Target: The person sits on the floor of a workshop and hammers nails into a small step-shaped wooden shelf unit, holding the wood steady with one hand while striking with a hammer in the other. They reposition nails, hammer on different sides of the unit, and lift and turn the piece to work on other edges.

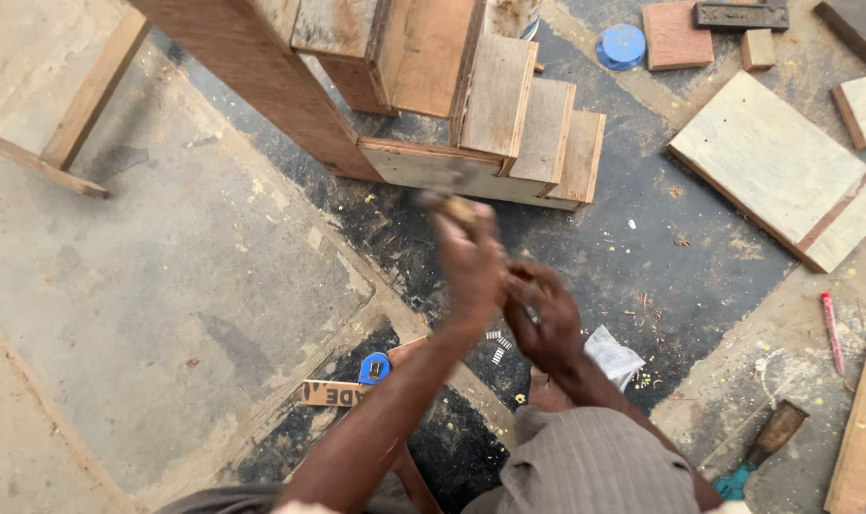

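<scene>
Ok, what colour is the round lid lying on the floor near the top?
Blue: the round plastic lid shows clearly in the head view, beside a reddish wooden block.

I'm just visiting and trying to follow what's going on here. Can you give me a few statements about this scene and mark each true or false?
1. The left hand is blurred, gripping something. True.
2. The lid on the floor is red. False: it is blue.
3. A red marker lies on the floor at the right. True.
4. The right hand rests on the wooden frame. False: it is apart from it, lower down.
</scene>
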A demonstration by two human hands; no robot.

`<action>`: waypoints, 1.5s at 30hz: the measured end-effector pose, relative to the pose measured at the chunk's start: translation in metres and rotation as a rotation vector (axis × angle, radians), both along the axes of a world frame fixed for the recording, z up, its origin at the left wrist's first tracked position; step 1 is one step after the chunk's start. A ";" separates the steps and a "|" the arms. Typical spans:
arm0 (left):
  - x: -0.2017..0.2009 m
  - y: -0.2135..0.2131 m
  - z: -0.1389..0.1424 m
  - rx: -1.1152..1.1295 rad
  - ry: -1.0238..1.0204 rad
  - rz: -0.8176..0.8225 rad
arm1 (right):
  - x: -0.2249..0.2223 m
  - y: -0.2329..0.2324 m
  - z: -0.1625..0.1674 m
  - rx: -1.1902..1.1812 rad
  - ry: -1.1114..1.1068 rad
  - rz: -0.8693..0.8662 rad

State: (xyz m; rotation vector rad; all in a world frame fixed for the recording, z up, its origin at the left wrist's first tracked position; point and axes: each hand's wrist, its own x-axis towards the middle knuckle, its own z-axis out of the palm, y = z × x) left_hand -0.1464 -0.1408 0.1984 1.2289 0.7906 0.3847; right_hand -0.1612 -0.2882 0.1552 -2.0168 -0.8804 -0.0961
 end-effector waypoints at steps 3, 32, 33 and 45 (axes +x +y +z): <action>-0.004 0.070 -0.009 0.026 0.003 -0.002 | 0.071 0.016 0.012 0.066 0.071 -0.099; 0.046 0.166 -0.005 -0.136 0.094 -0.229 | 0.204 0.138 -0.002 0.653 0.843 -0.243; 0.047 0.164 -0.004 -0.197 0.092 -0.316 | 0.204 0.138 -0.001 0.671 0.855 -0.240; 0.031 0.138 -0.003 -0.015 0.187 -0.340 | 0.200 0.136 0.005 0.702 0.894 -0.150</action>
